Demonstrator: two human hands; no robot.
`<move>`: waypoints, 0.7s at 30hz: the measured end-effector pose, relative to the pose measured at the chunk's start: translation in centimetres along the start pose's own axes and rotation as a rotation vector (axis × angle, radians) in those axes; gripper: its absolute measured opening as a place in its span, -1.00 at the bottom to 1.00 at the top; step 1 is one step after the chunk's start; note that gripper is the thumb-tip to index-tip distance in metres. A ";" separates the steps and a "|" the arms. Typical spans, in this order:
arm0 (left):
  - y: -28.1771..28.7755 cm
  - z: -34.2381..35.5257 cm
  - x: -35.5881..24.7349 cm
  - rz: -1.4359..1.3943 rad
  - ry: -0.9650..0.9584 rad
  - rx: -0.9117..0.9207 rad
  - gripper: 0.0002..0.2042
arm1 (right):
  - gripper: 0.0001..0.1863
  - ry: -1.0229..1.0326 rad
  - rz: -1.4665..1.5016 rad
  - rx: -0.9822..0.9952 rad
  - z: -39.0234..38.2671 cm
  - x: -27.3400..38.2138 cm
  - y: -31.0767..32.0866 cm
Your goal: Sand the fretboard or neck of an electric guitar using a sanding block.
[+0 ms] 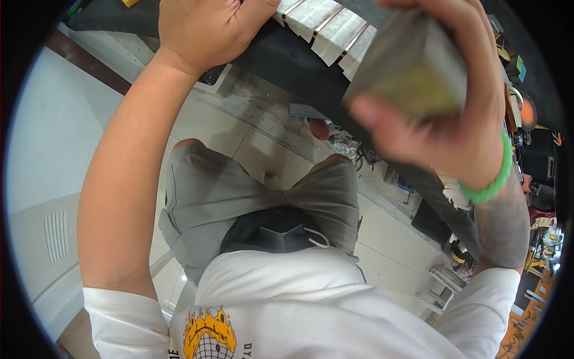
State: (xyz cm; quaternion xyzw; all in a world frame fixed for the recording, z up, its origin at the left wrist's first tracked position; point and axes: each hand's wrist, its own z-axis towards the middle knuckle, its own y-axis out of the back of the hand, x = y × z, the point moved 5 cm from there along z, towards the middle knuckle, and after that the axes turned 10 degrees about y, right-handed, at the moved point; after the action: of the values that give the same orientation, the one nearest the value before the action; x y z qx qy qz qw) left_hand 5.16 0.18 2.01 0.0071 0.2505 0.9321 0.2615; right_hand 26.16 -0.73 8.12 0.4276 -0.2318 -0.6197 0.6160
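My right hand (442, 137), with a green bead bracelet on the wrist, grips a grey rectangular block (394, 57) between thumb and fingers. The block has a yellowish face and is blurred by motion. It is held up in front of the right part of a guitar fretboard (326, 24), hiding some of it. Whitish tape covers the fretboard between bare metal frets. At the top edge, my left hand (209, 30) is by the fretboard's left end. Its fingers are mostly cut off by the picture's edge, so what they touch is hidden.
The fretboard lies over a black-covered workbench (263, 66). Tools and small items crowd its right side, near an orange pegboard (523, 329) hung with tools. Below are my lap in grey shorts (209, 185), a tiled floor (388, 245) and a white stool (439, 287).
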 end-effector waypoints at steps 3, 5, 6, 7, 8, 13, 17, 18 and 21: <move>-0.8 0.2 -0.2 -0.061 -0.019 -0.056 -0.74 | -0.19 -0.657 0.306 -0.301 -5.6 -7.7 0.0; -0.6 -0.3 0.6 -0.028 -0.004 -0.050 -0.74 | -0.20 -0.452 0.032 -0.059 -3.2 -3.7 0.5; -0.3 -0.1 0.3 0.009 0.003 -0.018 -0.74 | -0.21 -0.242 -0.255 0.183 -0.8 -0.9 0.7; -0.3 -0.2 0.1 0.048 0.007 0.022 -0.75 | -0.22 -0.102 -0.099 0.141 -0.1 0.1 0.9; -0.2 -0.2 0.2 0.051 0.008 0.022 -0.75 | -0.22 -0.101 -0.098 0.139 -0.1 0.0 0.8; -0.5 0.2 0.0 -0.059 0.012 -0.043 -0.73 | -0.22 -0.210 -0.110 0.006 -2.9 -3.5 0.4; -0.3 0.0 -0.4 -0.140 -0.030 -0.101 -0.73 | -0.21 -0.553 0.129 -0.093 -3.7 -4.4 0.4; -0.4 0.0 -0.3 -0.131 -0.022 -0.094 -0.73 | -0.21 -0.554 0.125 -0.086 -2.4 -3.2 1.1; 0.1 -0.2 0.2 -0.091 -0.002 -0.065 -0.74 | -0.22 -0.189 0.142 0.065 1.7 0.8 1.2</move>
State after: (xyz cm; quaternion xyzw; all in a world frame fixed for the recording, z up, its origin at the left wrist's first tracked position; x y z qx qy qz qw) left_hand 4.95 0.12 1.82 -0.0120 0.2201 0.9268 0.3041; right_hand 25.60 -2.03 9.83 0.3695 -0.3386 -0.6045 0.6193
